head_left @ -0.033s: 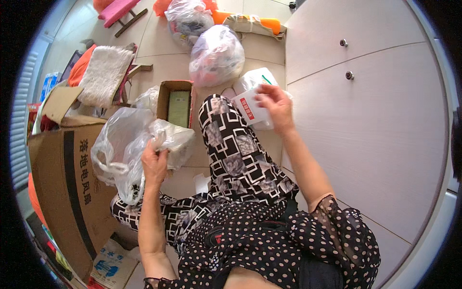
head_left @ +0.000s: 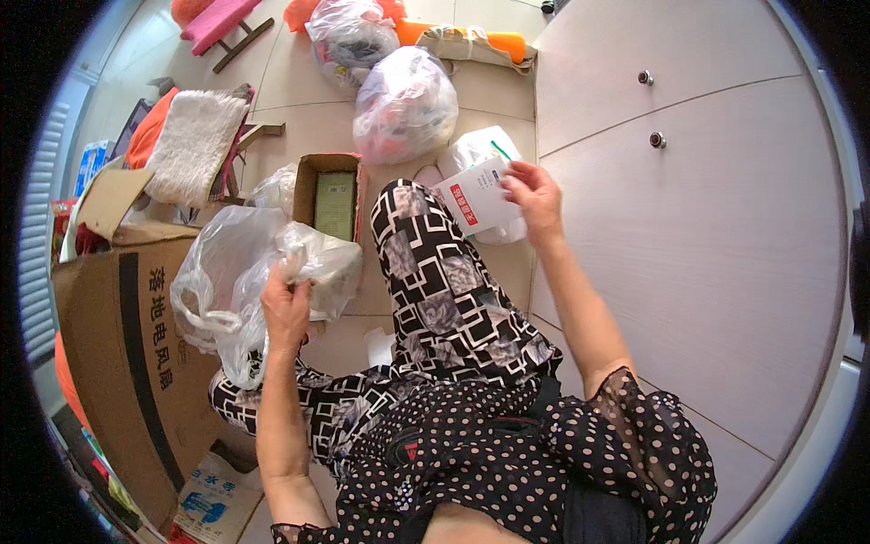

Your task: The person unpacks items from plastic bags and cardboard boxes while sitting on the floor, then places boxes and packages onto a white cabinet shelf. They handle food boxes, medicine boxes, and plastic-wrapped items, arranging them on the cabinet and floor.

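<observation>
My left hand (head_left: 286,313) pinches the edge of a translucent plastic bag (head_left: 227,249), which spreads out crumpled beside my leg. What the bag holds is blurred by the plastic. On the other side of my raised knee, my right hand (head_left: 535,204) grips a flat white card or packet (head_left: 480,201) with a red panel by its far right edge. Behind that lies a white plastic-wrapped bundle (head_left: 478,150) with a green stripe, partly covered by the packet. An open cardboard box (head_left: 302,195) with a green flat box (head_left: 335,204) inside stands just beyond the plastic bag.
Two stuffed plastic bags (head_left: 406,104) sit on the tiled floor ahead, near an orange roll (head_left: 503,45). A big brown carton (head_left: 109,335) stands at my left, with a stool under a fluffy cover (head_left: 195,145) behind it. Pale cabinet doors (head_left: 689,227) border my right side.
My right hand has shifted slightly to the right and down, so more of the packet's white face shows. My left hand stays on the bag, almost still.
</observation>
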Demonstrator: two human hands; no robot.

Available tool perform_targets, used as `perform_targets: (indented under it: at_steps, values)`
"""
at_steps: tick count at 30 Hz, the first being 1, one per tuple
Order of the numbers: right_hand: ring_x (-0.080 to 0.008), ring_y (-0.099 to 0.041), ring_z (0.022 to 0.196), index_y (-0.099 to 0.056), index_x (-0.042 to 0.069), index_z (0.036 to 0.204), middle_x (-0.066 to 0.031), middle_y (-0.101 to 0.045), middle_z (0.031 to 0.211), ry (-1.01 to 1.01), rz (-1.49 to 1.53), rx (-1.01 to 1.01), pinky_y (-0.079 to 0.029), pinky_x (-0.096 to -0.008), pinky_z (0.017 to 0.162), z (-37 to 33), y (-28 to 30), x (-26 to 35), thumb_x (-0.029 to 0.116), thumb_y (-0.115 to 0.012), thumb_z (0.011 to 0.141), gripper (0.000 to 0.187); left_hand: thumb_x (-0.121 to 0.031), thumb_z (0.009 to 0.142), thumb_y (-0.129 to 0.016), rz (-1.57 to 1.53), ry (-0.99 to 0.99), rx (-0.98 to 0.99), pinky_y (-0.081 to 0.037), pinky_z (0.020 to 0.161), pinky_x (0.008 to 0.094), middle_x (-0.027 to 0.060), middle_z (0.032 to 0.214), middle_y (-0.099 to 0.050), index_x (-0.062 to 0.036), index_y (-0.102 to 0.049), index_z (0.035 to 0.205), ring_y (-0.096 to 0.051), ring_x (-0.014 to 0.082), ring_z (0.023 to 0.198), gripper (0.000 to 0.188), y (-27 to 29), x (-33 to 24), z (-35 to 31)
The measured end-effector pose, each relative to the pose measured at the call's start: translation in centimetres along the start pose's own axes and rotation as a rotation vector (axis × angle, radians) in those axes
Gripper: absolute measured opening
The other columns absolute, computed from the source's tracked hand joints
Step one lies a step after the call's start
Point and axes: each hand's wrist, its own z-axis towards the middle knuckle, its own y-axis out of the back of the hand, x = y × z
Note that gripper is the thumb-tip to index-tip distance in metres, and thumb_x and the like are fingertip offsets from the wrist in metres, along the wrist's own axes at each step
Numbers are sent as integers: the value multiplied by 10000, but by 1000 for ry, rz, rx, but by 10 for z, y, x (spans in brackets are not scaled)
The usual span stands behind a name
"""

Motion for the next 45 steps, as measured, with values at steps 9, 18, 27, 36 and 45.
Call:
perform_targets:
  at_steps: [9, 18, 27, 36, 45]
  values:
    - [-226, -644, 901, -600, -39, 1094, -173, -664, 997, -389, -684, -186, -516, -331, 778, 35, 67, -171, 223, -810, 641, 563, -37, 819, -582, 123, 49, 70, -477, 749, 299, 75, 870, -656, 2, -607, 1048, -611, 159, 815, 234, 4, 20, 85]
    - [-328, -605, 976, -623, 24, 1010, -215, -611, 1092, -146, -675, -534, -478, -401, 830, 32, 30, -191, 299, -804, 615, 514, -79, 852, -599, 152, 223, 105, -466, 796, 284, 45, 989, -669, -33, -593, 1154, -594, 130, 890, 305, -39, 74, 118]
    - [-217, -584, 982, -543, -9, 1142, -123, -612, 1087, -306, 163, -567, -455, -328, 880, 62, 11, -176, 159, -842, 598, 643, -88, 865, -608, -110, 346, 88, -468, 791, 281, 42, 1003, -652, -30, -592, 1148, -583, 127, 892, 289, -29, 127, 100]
    - [-230, -601, 942, -561, -15, 1121, -111, -635, 1056, -207, 298, -390, -481, -351, 850, 54, 11, -130, 57, -770, 688, 486, -62, 901, -579, -421, 295, -16, -460, 771, 267, 39, 997, -631, -46, -550, 1170, -575, 125, 881, 271, 13, 86, 64]
    - [-237, -589, 1019, -522, -29, 1191, -124, -618, 1110, 117, 403, 12, -473, -362, 911, 96, -36, 40, 29, -715, 760, 476, -27, 883, -536, -795, 56, -266, -402, 879, 280, 44, 1051, -588, -33, -538, 1138, -532, 139, 986, 255, 93, 73, 2]
